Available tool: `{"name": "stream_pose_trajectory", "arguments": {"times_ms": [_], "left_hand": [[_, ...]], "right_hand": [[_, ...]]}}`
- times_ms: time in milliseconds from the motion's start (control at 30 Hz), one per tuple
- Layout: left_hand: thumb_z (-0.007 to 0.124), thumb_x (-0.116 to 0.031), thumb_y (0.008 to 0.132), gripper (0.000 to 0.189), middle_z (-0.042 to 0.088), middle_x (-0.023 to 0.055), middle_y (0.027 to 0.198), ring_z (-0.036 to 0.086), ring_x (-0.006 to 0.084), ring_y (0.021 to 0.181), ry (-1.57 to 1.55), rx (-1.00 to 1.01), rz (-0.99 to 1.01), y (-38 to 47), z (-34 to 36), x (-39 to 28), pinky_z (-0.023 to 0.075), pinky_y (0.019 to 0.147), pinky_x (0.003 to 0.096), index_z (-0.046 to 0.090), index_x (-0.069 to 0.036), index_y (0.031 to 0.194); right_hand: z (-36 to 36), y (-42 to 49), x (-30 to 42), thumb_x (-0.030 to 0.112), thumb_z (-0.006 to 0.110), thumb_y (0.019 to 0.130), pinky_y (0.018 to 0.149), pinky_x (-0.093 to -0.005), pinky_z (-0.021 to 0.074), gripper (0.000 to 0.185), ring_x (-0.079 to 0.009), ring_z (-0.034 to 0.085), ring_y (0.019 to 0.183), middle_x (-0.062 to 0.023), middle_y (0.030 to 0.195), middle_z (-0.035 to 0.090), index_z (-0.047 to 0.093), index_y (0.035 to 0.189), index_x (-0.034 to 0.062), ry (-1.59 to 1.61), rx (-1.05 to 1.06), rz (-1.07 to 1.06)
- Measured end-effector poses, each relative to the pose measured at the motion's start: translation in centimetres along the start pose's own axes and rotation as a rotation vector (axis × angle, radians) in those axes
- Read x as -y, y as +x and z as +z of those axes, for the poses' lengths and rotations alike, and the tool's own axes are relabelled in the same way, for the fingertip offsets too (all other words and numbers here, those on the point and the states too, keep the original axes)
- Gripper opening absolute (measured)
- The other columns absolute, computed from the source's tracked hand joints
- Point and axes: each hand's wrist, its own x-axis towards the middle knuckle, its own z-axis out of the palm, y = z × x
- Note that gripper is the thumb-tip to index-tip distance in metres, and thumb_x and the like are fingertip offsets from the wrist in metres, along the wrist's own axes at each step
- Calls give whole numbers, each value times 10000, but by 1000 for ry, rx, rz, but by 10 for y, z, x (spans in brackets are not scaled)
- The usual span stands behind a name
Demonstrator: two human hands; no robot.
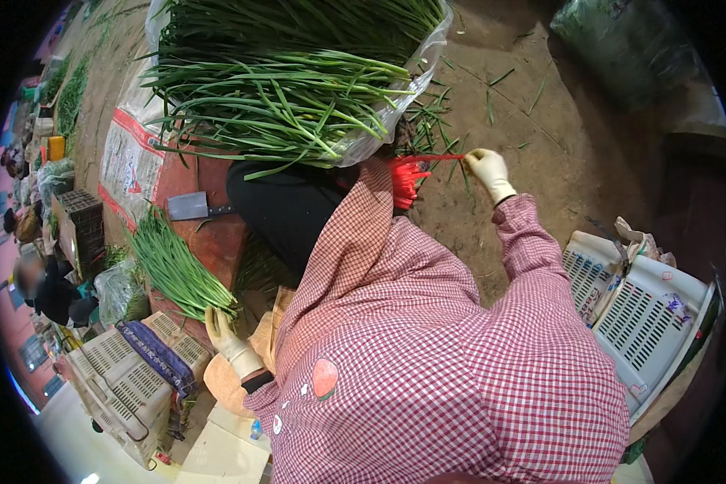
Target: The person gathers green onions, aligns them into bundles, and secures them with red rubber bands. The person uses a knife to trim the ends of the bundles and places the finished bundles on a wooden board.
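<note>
My left hand [230, 345], in a pale rubber glove, lies with its fingers at the cut ends of a bunch of green garlic chives [178, 266] on a low red board [218, 239]. A cleaver [187, 206] rests flat on the same board, beyond the bunch. Out to the right, my right hand [489, 169], gloved too, pinches the end of a red tie strip [444, 157], which runs out level from a cluster of red strips [406, 181] beside my lap. Ahead, a large heap of chives [278, 109] lies on clear plastic sheeting [423, 78].
White slatted plastic crates stand at the right [647, 314] and lower left [121, 381]. A printed woven sack [133, 160] lies left of the heap. Leaf scraps [438, 121] litter the floor. Another person [54, 290] is at the far left, near a dark crate [81, 224].
</note>
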Motion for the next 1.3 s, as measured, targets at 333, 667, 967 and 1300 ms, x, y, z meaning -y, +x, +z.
{"name": "stream_pose_trajectory", "arguments": {"times_ms": [333,667,967,1300], "left_hand": [[617,-122,970,447,541,116,1386,521,195,1245,-110,65,146,19,22,-17,421,1045,314,514,23,1380],[641,-170,959,564,563,182,1388,668,217,1050,-399,718,133,-29,57,-117,538,919,322,434,6,1453],[720,-484,880,881,509,128,1454,656,119,848,-866,819,83,-46,10,-109,531,786,240,321,-38,1526],[595,-335,994,436,687,146,1210,704,161,858,-1358,123,-25,2,-62,-45,578,729,304,604,-23,1298]], "right_hand": [[-166,30,-68,174,629,940,622,-294,594,164,-230,727,823,-67,949,745,704,1007,45,1753,-336,173],[-135,-173,326,112,592,967,793,-322,517,175,-202,648,816,-152,930,719,664,1040,-30,1423,416,-833],[41,-273,430,127,616,963,723,-241,509,170,-119,679,796,-73,895,733,699,994,-19,368,1256,-719],[140,-281,459,394,531,1029,1008,-358,475,555,-216,601,1193,-141,1344,589,423,1448,44,548,1570,-500]]}}
